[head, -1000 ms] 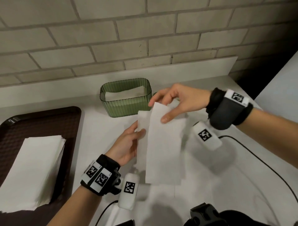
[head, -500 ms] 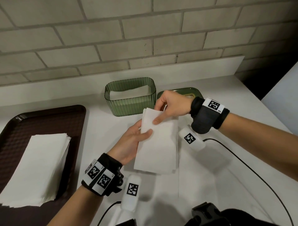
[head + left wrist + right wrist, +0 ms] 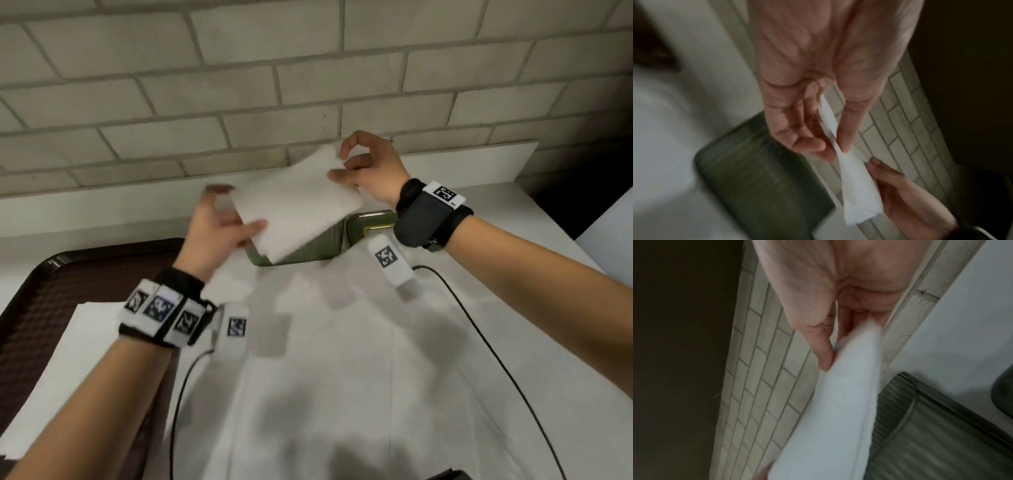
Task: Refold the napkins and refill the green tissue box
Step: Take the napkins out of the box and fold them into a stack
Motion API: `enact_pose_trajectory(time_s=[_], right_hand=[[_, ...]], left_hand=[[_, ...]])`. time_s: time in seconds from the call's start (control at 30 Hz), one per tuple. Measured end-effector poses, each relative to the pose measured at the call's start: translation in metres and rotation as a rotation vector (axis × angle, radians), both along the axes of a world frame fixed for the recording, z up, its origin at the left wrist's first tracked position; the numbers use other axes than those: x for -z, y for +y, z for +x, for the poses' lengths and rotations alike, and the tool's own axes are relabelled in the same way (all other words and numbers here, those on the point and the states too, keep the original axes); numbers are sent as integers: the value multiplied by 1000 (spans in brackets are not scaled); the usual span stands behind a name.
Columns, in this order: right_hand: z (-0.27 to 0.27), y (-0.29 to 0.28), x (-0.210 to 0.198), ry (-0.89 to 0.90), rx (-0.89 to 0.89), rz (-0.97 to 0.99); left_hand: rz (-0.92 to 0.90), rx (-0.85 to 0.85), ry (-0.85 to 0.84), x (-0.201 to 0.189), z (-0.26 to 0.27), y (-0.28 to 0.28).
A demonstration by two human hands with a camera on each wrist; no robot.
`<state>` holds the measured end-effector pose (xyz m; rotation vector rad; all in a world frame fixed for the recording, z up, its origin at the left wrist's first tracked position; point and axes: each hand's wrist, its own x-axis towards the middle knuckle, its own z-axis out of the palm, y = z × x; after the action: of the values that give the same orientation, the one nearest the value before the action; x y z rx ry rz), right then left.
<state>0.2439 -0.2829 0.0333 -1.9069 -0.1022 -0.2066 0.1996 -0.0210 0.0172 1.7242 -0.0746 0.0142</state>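
A folded white napkin hangs flat in the air above the green tissue box, which it mostly hides. My left hand pinches its near left edge between thumb and fingers, as the left wrist view shows at the napkin. My right hand pinches the far right corner with thumb and fingers. In the right wrist view the napkin hangs beside the ribbed box.
A dark brown tray at the left carries a stack of white napkins. The green lid lies right of the box. A white cloth covers the table. Black cables run across it. The brick wall is close behind.
Both hands lifted the folded napkin off the table and carried it away from me, up over the green box. It turned from lengthwise to lying across the box.
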Motion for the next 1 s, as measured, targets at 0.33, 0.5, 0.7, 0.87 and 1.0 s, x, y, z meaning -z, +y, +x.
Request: enact_pose_trajectory(time_s=[0.33,0.5,0.7,0.87,1.0], right_hand=[[32,21,40,22,110,-374],[31,22,54,39,-10,-793],[28,25,42,-29,-4,-1152],[32,34,32,-104,-78,-1174],[37,41,35,-53,-206,-1263]], left_hand=[[508,-39,-167,5,89,2],[788,79,-71,26,88,-1],[1440,76,-200,17,84,-11],[1366,257,-371,13,97,-24],[1431,375,-223,26,97,-34]])
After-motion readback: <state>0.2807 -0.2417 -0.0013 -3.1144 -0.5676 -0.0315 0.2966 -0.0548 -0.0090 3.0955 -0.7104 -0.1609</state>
